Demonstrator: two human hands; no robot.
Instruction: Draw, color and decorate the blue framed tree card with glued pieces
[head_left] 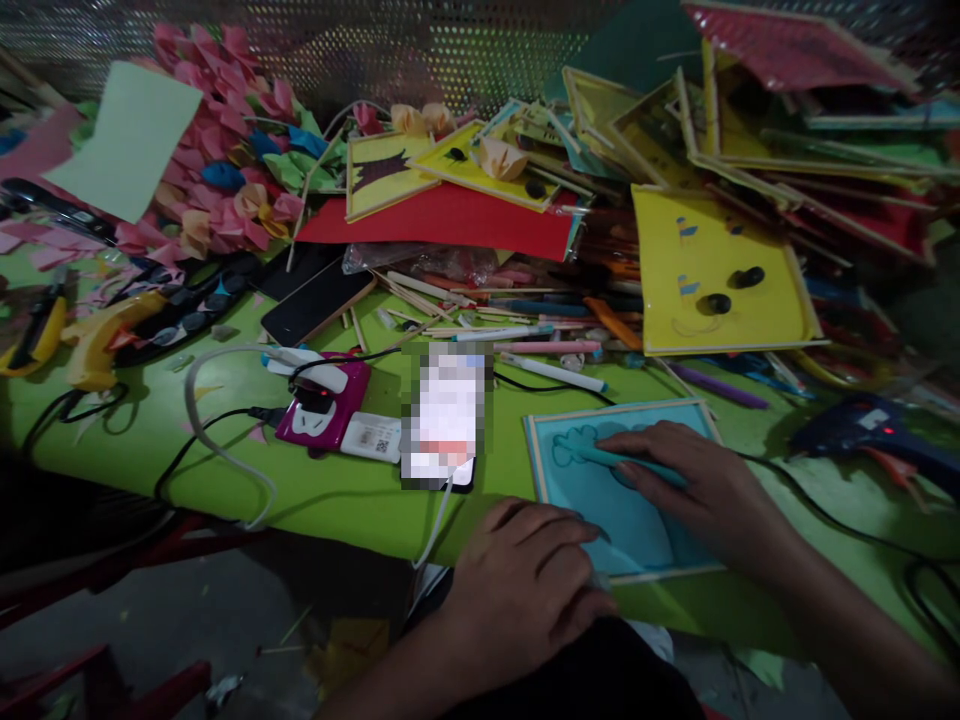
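A blue sheet framed with thin wooden sticks (637,530) lies at the front of the table, with a flower-like outline on its upper left. Pinched in my right hand (682,480) is a teal pen-like tool (637,463). Its tip rests at the outline, and the index finger stretches along it. My left hand (532,565) bends over the sheet's lower left corner, fingers on top and thumb at the near edge. Left of the sheet lies a lit phone (442,420) with a white cable, its screen blurred out.
A magenta power strip (322,405) with plugs and cables sits left of the phone. A blue glue gun (877,440) lies at the right, a yellow glue gun (112,335) at the left. Behind are pens, sticks, a dark phone (319,300), framed yellow sheets (712,270) and folded pink paper (217,110).
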